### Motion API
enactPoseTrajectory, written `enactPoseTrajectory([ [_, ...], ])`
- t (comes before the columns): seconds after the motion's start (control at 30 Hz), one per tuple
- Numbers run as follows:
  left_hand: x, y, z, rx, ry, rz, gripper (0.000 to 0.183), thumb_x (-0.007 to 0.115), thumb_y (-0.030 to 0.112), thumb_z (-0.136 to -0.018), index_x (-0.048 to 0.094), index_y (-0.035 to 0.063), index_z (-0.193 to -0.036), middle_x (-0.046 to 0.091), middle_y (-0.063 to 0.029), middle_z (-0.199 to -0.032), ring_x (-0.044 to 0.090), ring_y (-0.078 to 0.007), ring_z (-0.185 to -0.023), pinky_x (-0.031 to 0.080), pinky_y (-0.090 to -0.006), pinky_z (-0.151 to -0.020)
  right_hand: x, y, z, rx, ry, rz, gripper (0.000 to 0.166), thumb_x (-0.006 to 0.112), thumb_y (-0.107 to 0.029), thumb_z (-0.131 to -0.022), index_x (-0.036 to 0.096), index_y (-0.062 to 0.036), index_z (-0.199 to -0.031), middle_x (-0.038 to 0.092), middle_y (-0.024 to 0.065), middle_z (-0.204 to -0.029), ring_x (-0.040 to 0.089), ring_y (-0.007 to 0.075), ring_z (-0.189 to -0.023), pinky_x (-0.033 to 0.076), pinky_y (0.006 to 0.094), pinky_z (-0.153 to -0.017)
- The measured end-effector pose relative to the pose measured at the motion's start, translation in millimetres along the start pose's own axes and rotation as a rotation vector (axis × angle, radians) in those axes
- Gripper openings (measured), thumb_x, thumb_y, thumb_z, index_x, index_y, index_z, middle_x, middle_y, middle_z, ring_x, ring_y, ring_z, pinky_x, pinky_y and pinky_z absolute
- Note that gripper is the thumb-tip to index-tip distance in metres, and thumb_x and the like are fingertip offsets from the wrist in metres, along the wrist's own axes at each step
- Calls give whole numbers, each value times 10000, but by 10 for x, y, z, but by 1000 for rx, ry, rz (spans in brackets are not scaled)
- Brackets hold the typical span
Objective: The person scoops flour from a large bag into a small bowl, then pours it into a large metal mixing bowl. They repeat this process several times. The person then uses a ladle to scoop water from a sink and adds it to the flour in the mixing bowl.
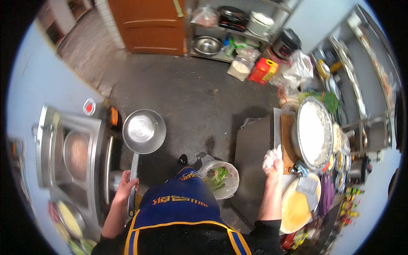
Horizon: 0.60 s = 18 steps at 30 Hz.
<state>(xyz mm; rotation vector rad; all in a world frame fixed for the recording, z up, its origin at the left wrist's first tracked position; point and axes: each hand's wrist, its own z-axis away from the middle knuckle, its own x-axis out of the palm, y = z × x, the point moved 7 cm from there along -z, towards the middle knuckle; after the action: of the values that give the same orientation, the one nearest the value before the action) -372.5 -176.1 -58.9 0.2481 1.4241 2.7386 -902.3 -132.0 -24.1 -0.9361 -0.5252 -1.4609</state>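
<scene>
My left hand (127,185) is closed around the handle of a metal ladle (144,131), whose wide round bowl points away from me over the floor. White, doughy-looking matter coats the fingers of my right hand (273,163), which is at the near edge of the right-hand counter, beside a wooden board (287,140). Whether those fingers hold anything cannot be told. Just beyond the board stands a large metal basin (296,134) with bright white contents. A round wooden chopping block (295,207) with a cleaver (308,188) on it is nearer to me on the same counter.
A metal sink (92,165) holding a bowl is at left. On the floor, a white bucket (234,186) contains green vegetable scraps. Purple eggplants (326,194) and small bowls line the right counter. A metal rack (223,57), a red box (263,70) and a brown door (153,28) are farther off.
</scene>
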Motion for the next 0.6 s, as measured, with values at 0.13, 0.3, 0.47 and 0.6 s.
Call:
enactPoseTrajectory([
  [0.13, 152, 585, -837, -1, -12, -85, 288, 487, -1, -769, 359, 71, -1017, 478, -49, -708, 459, -124, -495, 383, -239, -453, 274, -956, -215, -323, 143, 152, 380, 452, -416, -858, 368, -153, -597, 329, -28, -515, 257, 77, -362, 187, 200, -292],
  [0.3, 761, 1132, -1998, 1, -181, -176, 249, 482, 33, -784, 366, 85, -998, 482, -46, -708, 454, -117, -486, 377, -232, -444, 296, -2444, 223, -767, 534, 495, 131, 529, -177, -831, 504, -63, -889, 480, 3, -691, 426, 85, -543, 329, 184, -433],
  [0.47, 1722, 1594, -3039, -59, -313, -312, 299, 504, 33, -780, 364, 71, -1042, 482, -45, -711, 462, -124, -492, 381, -236, -448, 490, -3300, -4, -710, 767, 1175, 178, 495, 33, -746, 577, -9, -898, 556, 72, -730, 495, 113, -602, 386, 213, -473],
  [0.6, 2722, 1962, -3764, -20, -505, -438, 324, 521, 47, -781, 352, 63, -1057, 482, -50, -715, 471, -121, -513, 393, -239, -474, 648, -4092, 234, -959, 1099, 1477, 236, 403, 53, -733, 596, 4, -861, 590, 100, -719, 580, 148, -605, 469, 249, -490],
])
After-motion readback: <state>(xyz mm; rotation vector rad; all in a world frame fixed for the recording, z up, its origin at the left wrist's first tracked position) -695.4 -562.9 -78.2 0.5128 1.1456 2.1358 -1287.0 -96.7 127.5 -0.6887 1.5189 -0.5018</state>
